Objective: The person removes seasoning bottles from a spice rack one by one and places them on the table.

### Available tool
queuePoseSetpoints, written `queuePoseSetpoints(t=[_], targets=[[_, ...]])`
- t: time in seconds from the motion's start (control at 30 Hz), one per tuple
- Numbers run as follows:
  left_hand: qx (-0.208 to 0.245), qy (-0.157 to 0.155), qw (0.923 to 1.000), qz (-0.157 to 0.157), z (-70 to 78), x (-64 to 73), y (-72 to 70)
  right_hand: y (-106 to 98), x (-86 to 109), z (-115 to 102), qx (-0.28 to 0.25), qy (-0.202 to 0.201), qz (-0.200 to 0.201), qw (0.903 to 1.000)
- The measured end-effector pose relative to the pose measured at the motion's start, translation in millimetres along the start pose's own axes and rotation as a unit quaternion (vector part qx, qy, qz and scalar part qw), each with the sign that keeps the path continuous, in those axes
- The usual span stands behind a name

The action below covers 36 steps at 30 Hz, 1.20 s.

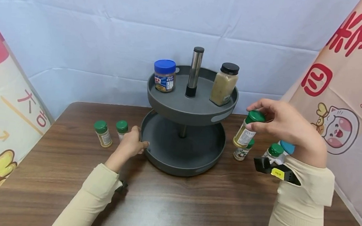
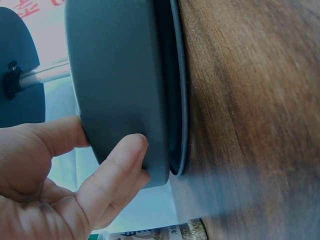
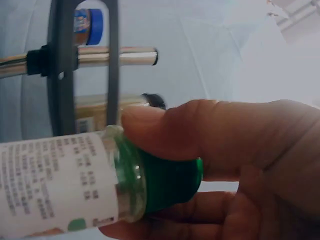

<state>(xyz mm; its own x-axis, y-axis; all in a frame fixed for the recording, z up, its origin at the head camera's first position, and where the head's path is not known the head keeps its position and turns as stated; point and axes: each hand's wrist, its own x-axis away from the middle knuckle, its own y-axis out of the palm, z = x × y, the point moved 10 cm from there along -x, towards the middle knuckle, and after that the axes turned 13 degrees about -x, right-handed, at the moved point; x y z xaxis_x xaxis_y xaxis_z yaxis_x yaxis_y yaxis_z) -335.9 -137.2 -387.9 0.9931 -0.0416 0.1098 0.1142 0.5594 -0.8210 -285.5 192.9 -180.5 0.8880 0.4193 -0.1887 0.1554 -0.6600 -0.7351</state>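
Note:
A dark grey two-tier tray stand (image 1: 180, 170) with a metal post stands in the middle of the table. My left hand (image 1: 131, 143) pinches the left rim of its lower tray (image 2: 120, 90), thumb and fingers on either side of the wall. To the right of the stand, my right hand (image 1: 281, 120) holds a spice jar (image 1: 243, 136) by its green cap (image 3: 170, 180), raised and slightly tilted. The jar's white printed label (image 3: 55, 185) faces the right wrist camera. In the head view this jar overlaps another green-capped spice jar (image 1: 240, 153) on the table.
The upper tray (image 1: 181, 114) bears a blue-lidded jar (image 1: 164, 76) and a black-lidded square jar (image 1: 224, 84). Two green-capped jars, one outer (image 1: 103, 134) and one inner (image 1: 122, 128), stand left. A green-capped jar (image 1: 274, 151) and a blue-lidded container (image 1: 287, 147) stand right.

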Motion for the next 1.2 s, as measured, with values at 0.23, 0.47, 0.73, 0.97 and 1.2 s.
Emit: queuePoseSetpoints(t=[0.23,0.47,0.73,0.97,1.2], targets=[[-0.008,-0.001,1.0000,-0.005,-0.3,-0.7,-0.5,13.8,-7.6,18.8,0.016,0.028,-0.016,0.9994],[-0.004,-0.003,1.0000,-0.002,-0.5,-1.0,-1.3,35.2,-15.4,42.0,0.011,0.077,-0.039,0.9962],[-0.005,-0.004,1.0000,-0.002,1.3,-1.4,-1.1,50.7,-15.9,65.5,0.033,0.116,-0.043,0.9918],[0.000,-0.006,1.0000,-0.002,0.2,-0.3,-0.6,55.2,-16.5,75.2,0.059,0.119,-0.034,0.9905],[0.007,-0.007,0.9999,-0.004,-1.3,0.3,1.9,65.3,-13.5,83.7,0.054,0.131,-0.056,0.9884]])
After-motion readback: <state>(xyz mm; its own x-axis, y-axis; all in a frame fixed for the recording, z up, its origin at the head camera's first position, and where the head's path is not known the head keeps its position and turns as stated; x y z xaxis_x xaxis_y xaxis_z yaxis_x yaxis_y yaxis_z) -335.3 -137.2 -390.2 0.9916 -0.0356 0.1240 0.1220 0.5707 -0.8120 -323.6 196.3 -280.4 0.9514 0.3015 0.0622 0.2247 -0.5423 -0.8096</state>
